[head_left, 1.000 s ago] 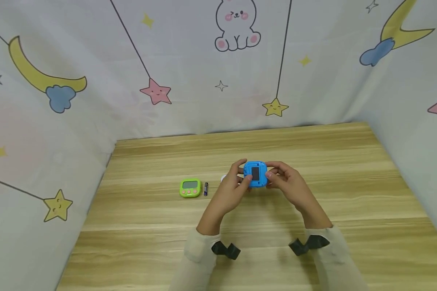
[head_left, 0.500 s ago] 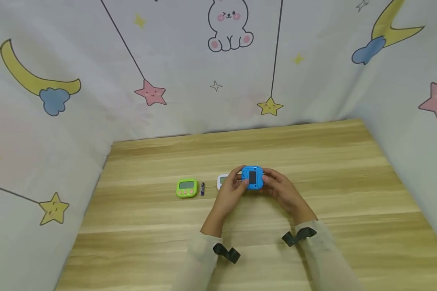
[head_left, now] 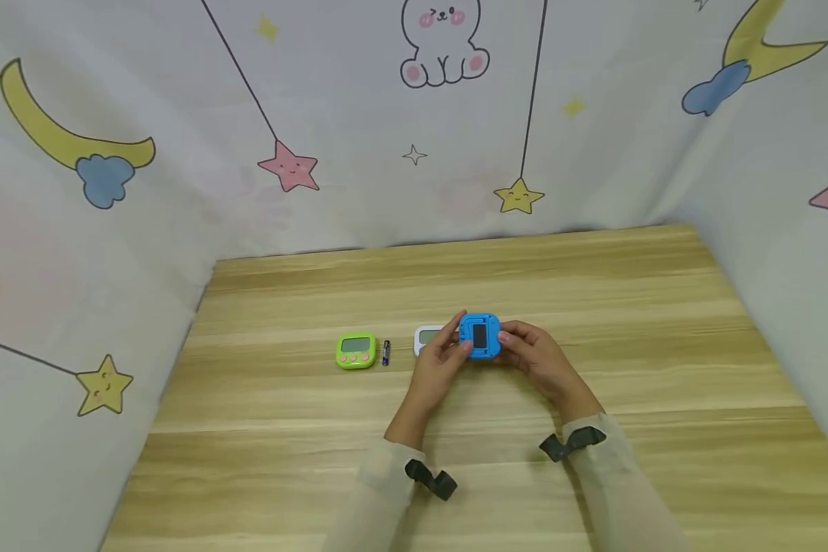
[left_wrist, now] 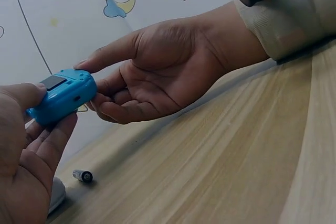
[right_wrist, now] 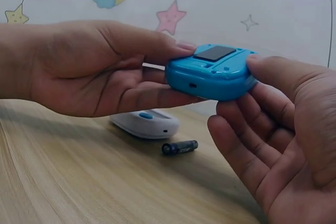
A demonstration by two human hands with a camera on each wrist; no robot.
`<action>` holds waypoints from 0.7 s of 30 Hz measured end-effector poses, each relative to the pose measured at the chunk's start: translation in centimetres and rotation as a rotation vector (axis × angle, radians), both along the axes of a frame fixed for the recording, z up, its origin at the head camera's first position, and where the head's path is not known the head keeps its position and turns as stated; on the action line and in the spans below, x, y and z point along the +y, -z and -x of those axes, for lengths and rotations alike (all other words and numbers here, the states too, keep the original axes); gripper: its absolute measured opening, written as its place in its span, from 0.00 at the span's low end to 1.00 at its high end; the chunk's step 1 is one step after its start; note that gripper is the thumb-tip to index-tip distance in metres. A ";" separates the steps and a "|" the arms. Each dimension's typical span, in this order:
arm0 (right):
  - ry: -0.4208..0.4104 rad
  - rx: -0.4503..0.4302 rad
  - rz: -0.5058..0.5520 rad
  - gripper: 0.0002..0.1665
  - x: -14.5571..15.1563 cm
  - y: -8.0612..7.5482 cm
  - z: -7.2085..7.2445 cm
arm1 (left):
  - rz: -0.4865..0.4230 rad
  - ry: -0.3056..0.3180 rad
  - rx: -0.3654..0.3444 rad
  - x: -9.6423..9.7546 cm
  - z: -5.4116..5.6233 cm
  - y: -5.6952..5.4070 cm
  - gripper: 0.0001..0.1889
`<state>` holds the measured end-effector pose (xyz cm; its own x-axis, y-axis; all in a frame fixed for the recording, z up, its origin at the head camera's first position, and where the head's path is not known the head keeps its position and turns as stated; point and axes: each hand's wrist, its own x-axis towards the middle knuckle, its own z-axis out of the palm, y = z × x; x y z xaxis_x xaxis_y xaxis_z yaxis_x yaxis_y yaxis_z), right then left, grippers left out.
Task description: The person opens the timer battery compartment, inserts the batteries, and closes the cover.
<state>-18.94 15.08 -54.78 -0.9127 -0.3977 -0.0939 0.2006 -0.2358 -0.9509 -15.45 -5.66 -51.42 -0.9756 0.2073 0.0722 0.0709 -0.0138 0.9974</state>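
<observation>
A blue digital timer is held above the table with its back up, showing a dark rectangular strip. My left hand grips its left side, thumb on the back and fingers underneath. At the opposite edge, my right hand pinches it between thumb and fingers; that thumb lies on the rim in the right wrist view. Behind my left hand, a white timer on the table is partly covered. Beside the white timer, the right wrist view shows a small battery, hidden from the head view by the hands.
A green timer with pink buttons lies face up on the left of the wooden table. Another small battery lies just right of it. White printed cloth hangs behind and along both sides.
Both hands and the blue timer have come slightly nearer the body, and more of the white timer shows. My right hand's fingers sit closer in at the timer's edge. The head view has shifted slightly.
</observation>
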 end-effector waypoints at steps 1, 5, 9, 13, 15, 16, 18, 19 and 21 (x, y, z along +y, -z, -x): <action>0.006 0.007 -0.005 0.16 0.0 0.0 0.0 | 0.000 -0.002 0.001 0.0 0.0 -0.1 0.26; -0.003 0.023 -0.035 0.13 0.1 -0.1 0.0 | 0.007 -0.023 -0.022 0.0 -0.2 0.0 0.27; -0.005 0.050 -0.064 0.16 0.1 -0.2 0.0 | -0.003 -0.023 -0.020 0.0 -0.3 0.1 0.27; 0.011 0.077 -0.078 0.19 0.3 -0.3 0.0 | -0.018 -0.016 -0.008 0.1 -0.2 0.1 0.27; 0.020 0.079 -0.083 0.20 0.3 -0.3 -0.1 | -0.019 -0.016 -0.005 0.2 -0.2 0.0 0.27; 0.022 0.076 -0.082 0.19 0.3 -0.3 -0.1 | -0.018 -0.017 -0.005 0.2 -0.1 0.0 0.27; 0.027 0.073 -0.084 0.18 0.4 -0.2 -0.1 | -0.016 -0.017 -0.004 0.3 -0.2 0.0 0.27; 0.027 0.072 -0.085 0.17 0.3 -0.2 -0.1 | -0.017 -0.020 -0.004 0.3 -0.2 0.0 0.27; 0.030 0.073 -0.089 0.16 0.3 -0.1 -0.1 | -0.022 -0.024 -0.005 0.2 -0.2 0.0 0.27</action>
<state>-18.86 15.37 -54.65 -0.9297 -0.3634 -0.0605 0.1243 -0.1548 -0.9801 -15.22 -5.44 -51.38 -0.9805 0.1826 0.0719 0.0669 -0.0337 0.9972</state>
